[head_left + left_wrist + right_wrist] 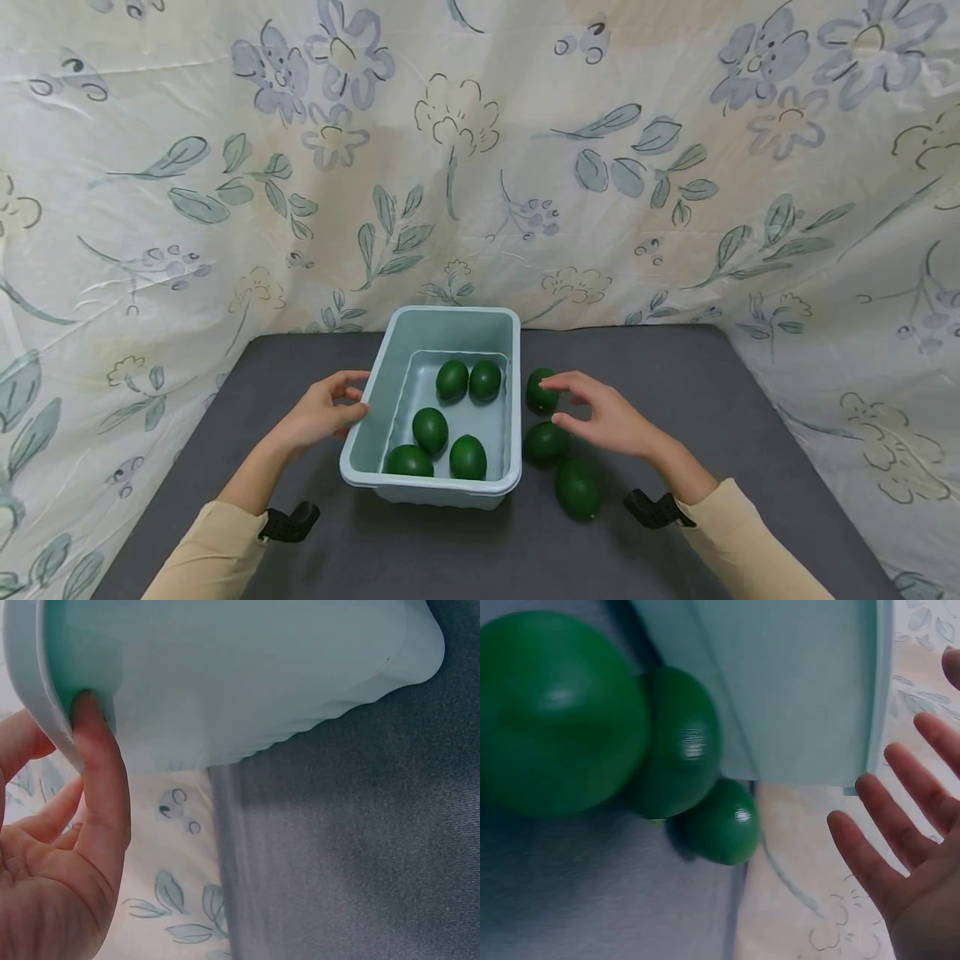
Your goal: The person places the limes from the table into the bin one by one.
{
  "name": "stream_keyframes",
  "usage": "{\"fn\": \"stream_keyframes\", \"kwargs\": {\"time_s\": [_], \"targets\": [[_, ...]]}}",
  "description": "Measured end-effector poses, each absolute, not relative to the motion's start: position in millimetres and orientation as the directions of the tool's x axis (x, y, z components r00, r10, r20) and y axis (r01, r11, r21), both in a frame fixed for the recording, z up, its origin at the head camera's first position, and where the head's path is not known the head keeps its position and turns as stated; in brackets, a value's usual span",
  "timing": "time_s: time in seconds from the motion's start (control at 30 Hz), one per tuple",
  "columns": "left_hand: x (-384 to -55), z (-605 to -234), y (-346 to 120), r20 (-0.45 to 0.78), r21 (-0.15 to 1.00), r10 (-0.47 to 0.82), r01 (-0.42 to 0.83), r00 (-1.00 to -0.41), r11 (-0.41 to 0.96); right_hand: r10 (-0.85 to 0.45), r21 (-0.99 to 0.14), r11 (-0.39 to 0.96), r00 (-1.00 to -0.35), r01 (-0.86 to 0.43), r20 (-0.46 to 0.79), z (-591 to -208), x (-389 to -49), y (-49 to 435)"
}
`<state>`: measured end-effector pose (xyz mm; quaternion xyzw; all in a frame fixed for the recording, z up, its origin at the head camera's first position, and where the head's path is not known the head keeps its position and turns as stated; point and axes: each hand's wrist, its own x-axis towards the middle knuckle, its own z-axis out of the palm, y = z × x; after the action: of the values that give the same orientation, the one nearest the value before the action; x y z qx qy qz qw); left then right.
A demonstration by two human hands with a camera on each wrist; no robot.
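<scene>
A pale blue-green plastic bin (453, 312) stands on the table. Several smooth, dark green, avocado-like fruits, one of them a front fruit (468, 457), lie inside it. My left hand (324, 414) holds the bin's left rim; in the left wrist view the thumb (101, 765) presses the wall under the rim. Right of the bin are three more fruits: a far one (541, 392), a middle one (546, 444) and a near one (578, 488). Over the far and middle fruits hovers my right hand (606, 417), fingers spread and nothing held.
Dark grey cloth covers the table (420, 558). A floral curtain (480, 208) hangs behind the table and along both sides. The bin's far end is near the table's back edge. A black strap (291, 522) is on the left wrist, another (655, 508) on the right.
</scene>
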<state>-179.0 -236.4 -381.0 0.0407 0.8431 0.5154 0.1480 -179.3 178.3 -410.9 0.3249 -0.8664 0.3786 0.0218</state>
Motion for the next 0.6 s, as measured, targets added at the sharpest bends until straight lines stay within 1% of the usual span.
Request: {"fn": "stream_keyframes", "kwargs": {"time_s": [0.27, 0.6], "targets": [[-180.0, -381.8, -237.0, -0.203, 0.881, 0.227, -0.077, -0.953, 0.466, -0.518, -0.623, 0.556, -0.816, -0.55, 0.257, -436.0, -162.0, 190.8], [-179.3, -381.6, -237.8, -0.201, 0.882, 0.227, -0.076, -0.953, 0.465, -0.501, -0.634, 0.57, -0.833, -0.522, 0.234, -460.7, -148.3, 195.8]]}}
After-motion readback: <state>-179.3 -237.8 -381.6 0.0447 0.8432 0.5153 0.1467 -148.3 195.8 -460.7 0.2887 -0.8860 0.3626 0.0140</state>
